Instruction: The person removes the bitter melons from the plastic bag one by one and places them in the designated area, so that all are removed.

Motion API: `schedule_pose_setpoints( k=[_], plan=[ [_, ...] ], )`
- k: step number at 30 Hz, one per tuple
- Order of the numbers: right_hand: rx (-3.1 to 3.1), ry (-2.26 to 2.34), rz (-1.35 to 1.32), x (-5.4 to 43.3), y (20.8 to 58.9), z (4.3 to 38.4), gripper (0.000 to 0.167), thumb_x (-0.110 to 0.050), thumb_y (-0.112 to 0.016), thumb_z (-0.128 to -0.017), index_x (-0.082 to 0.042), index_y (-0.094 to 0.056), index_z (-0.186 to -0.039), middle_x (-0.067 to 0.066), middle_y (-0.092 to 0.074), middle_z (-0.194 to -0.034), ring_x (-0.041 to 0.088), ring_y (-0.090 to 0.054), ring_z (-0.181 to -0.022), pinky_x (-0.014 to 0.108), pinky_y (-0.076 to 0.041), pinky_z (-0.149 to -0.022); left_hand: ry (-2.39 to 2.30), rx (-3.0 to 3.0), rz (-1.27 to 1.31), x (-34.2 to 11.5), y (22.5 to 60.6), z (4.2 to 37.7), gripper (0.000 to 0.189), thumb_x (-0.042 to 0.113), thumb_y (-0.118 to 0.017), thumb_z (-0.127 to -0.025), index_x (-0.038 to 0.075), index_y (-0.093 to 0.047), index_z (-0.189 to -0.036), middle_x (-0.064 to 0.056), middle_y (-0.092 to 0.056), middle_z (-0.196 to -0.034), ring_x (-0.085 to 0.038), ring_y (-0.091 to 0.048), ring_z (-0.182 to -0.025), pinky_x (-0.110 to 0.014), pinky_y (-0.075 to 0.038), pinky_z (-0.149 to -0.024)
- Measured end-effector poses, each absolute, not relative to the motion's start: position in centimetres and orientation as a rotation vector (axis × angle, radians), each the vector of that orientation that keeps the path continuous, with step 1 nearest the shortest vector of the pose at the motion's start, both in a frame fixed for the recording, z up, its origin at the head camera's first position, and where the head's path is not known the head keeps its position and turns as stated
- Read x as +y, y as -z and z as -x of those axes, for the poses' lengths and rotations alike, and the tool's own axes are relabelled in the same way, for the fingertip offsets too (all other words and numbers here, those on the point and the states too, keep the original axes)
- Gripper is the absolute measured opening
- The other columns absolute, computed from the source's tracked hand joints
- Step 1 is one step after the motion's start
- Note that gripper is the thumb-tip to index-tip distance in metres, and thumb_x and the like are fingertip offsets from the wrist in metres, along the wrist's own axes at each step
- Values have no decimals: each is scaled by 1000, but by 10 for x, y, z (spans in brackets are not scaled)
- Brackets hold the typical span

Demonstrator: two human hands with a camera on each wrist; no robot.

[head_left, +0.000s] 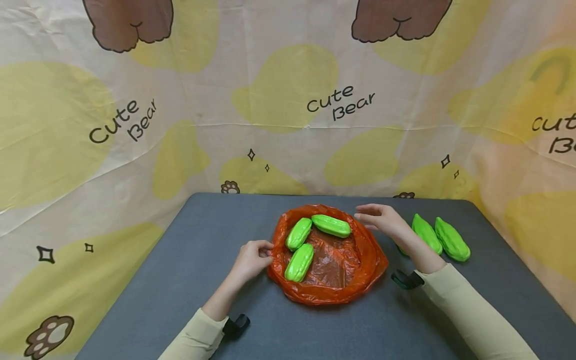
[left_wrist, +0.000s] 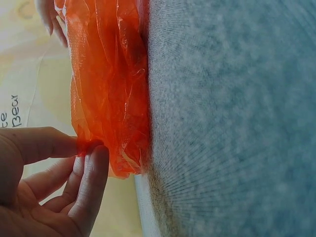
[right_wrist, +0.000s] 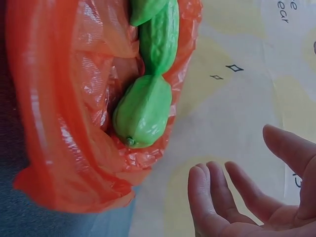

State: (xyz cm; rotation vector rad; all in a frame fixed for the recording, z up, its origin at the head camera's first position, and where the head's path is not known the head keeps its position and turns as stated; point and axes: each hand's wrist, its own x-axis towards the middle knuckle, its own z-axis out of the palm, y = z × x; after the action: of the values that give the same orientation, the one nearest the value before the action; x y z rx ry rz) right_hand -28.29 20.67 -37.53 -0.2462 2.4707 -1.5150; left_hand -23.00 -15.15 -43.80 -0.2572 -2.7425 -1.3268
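Observation:
An orange-red plastic bag sits on the table with its mouth spread wide and its rim rolled outward. Inside lie three bright green, ribbed bitter-melon-like vegetables, grouped toward the left and back. My left hand pinches the bag's left rim between thumb and forefinger, as the left wrist view shows up close. Beside the bag's back right edge, my right hand hovers with nothing in it, its fingers loosely spread in the right wrist view. The nearest melon there lies inside the rim.
More green melons lie on the dark grey table at the right, one partly hidden behind my right forearm. A patterned cloth hangs behind the table and along its sides. Each wrist wears a black strap.

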Motion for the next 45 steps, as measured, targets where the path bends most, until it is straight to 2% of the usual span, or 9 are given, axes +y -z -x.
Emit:
schedule_pose_setpoints(
  k=[9, 20, 31, 38, 45],
  plan=[
    [2437, 1499, 244, 200, 379, 301, 62, -33, -61, -91, 0, -42, -140, 24, -39, -144, 39, -44, -129, 49, -39, -103, 1326, -2751, 256, -151, 439, 231, 23, 0, -67, -74, 2, -71, -96, -3, -67, -79, -10, -60, -68, -25, -49, -61],
    [2387, 1529, 213, 192, 388, 325, 58, -24, -58, -94, 3, -39, -141, 25, -40, -144, 39, -45, -128, 48, -37, -105, 1333, -2750, 243, -150, 439, 231, 22, 0, -66, -74, 2, -71, -95, -2, -67, -77, -8, -59, -65, -24, -48, -59],
    [2350, 1517, 196, 175, 397, 335, 56, -20, -57, -94, 5, -38, -141, 26, -42, -142, 40, -44, -128, 48, -38, -104, 1339, -2749, 242, -150, 437, 230, 22, 0, -67, -74, 2, -71, -96, -3, -66, -77, -10, -59, -65, -25, -48, -59],
    [2338, 1494, 100, 170, 404, 338, 52, -21, -59, -94, 1, -44, -138, 24, -44, -141, 38, -45, -128, 48, -40, -103, 1335, -2750, 245, -151, 438, 230, 23, 0, -66, -74, 1, -70, -96, -3, -66, -77, -9, -59, -65, -24, -48, -59],
    [2314, 1423, 81, 167, 411, 343, 53, -24, -59, -93, 1, -45, -138, 23, -37, -146, 38, -46, -128, 46, -42, -101, 1341, -2750, 238, -152, 437, 230, 23, -1, -66, -74, 1, -71, -96, -3, -67, -78, -10, -59, -66, -24, -48, -59]
  ],
)
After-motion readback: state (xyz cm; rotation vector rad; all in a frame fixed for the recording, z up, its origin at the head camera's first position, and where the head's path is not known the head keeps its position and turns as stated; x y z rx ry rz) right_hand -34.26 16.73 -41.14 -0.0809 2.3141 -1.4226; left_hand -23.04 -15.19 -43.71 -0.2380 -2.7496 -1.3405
